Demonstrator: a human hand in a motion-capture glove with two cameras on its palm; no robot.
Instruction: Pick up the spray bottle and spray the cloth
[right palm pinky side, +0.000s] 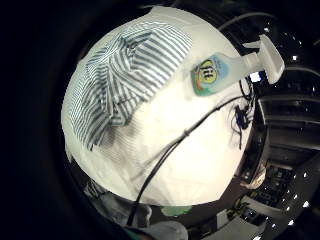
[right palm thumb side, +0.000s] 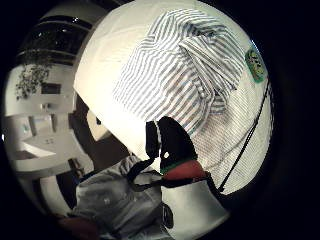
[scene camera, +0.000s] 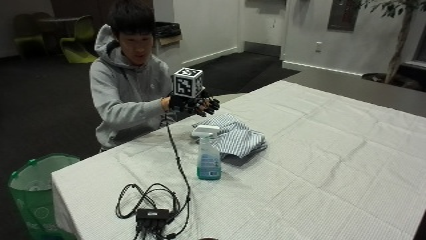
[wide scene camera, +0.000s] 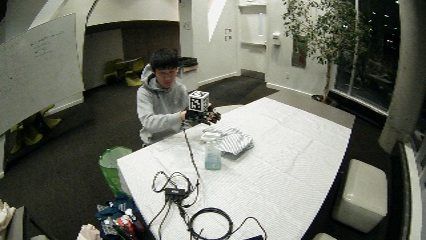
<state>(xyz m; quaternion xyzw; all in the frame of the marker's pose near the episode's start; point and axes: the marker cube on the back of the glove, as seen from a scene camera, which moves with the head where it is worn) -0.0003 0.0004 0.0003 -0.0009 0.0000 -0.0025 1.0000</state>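
my gloved hand hangs in the air over the near edge of the table, above the striped cloth, touching nothing. the fingers are spread and loosely drooping, with nothing between them.

the bottle stands upright on the white table cover, just beside the cloth on the side away from me, its white trigger head on top. from my palm it shows past the cloth, label facing up towards me, so it is well apart from my hand and i have not begun the reach.

what could go wrong, as i judge it: to get to the bottle i must pass over the cloth, and a low sweep could drag or bunch the folds. the bottle is tall and narrow, so a knock at the head instead of a grip round the body could tip it, perhaps onto the cloth. the black cable from my glove trails across the table close by the bottle; if it swings as i reach, it could catch the bottle and pull it over. i also cannot tell which way the nozzle points, so a spray could miss the cloth.
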